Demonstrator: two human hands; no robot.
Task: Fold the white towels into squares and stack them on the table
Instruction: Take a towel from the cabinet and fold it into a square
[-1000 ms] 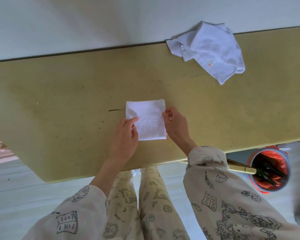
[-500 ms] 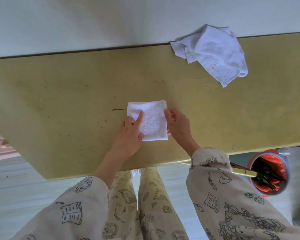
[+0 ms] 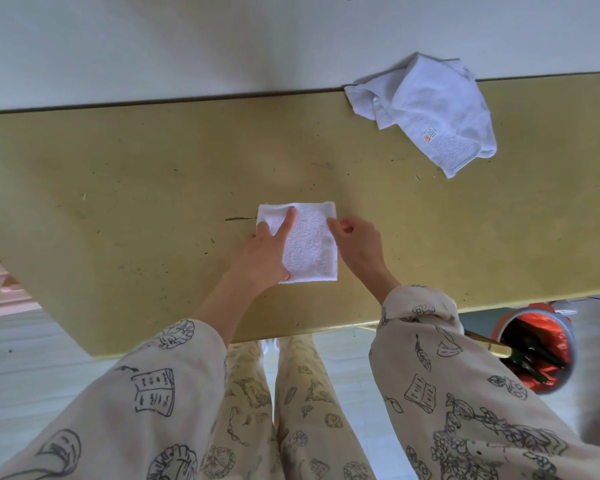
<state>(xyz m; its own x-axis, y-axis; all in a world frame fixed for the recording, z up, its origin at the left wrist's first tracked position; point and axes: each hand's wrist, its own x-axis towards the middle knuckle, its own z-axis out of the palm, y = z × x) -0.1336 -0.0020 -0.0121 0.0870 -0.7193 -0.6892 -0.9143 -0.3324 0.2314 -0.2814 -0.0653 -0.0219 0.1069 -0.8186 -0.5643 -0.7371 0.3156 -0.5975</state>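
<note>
A small white towel folded into a square lies flat on the yellow-green table, near its front edge. My left hand rests on the square's left half, with the forefinger stretched straight across the cloth towards its far edge. My right hand is at the square's right edge; its fingers are curled and their tips pinch that edge. A second white towel, crumpled and with a small red label, lies at the table's far right edge against the wall.
A white wall runs along the table's far side. Below the table's front right corner stands a round bin with a red liner. My patterned sleeves and trouser legs fill the bottom of the view over a pale floor.
My left hand has slid forward over the folded square, its forefinger now reaching near the far edge. My right hand has stayed at the right edge. The view has shifted slightly.
</note>
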